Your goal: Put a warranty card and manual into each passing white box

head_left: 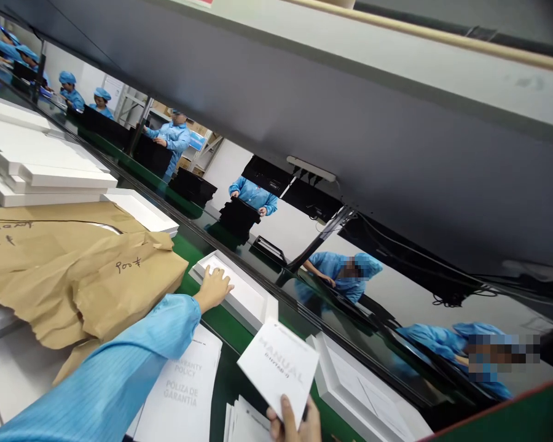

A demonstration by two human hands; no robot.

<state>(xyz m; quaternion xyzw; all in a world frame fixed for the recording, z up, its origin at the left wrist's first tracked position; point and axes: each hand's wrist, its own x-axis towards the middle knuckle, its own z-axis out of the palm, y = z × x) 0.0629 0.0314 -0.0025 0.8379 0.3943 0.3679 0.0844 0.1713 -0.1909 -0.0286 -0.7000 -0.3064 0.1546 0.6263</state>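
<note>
My left hand [215, 288], in a blue sleeve, reaches over the near side of a shallow white box [251, 301], its fingers apart and touching inside it. At the lower middle, my right hand [297, 422] pinches a small white manual [281, 365] between thumb and fingers, cover facing up. To the right of the manual lies another white box [364, 393] with a flat white piece inside. Warranty policy leaflets [182, 387] lie below my left forearm. A stack of white booklets [249, 423] sits beside my right hand, partly cut off by the frame edge.
Crumpled brown paper [124, 264] with handwriting covers the left side. White boxes [50, 166] are stacked behind it. A dark conveyor line [203, 218] runs diagonally past the green bench. Several people in blue work beyond it. A grey overhead panel [304, 116] hangs above.
</note>
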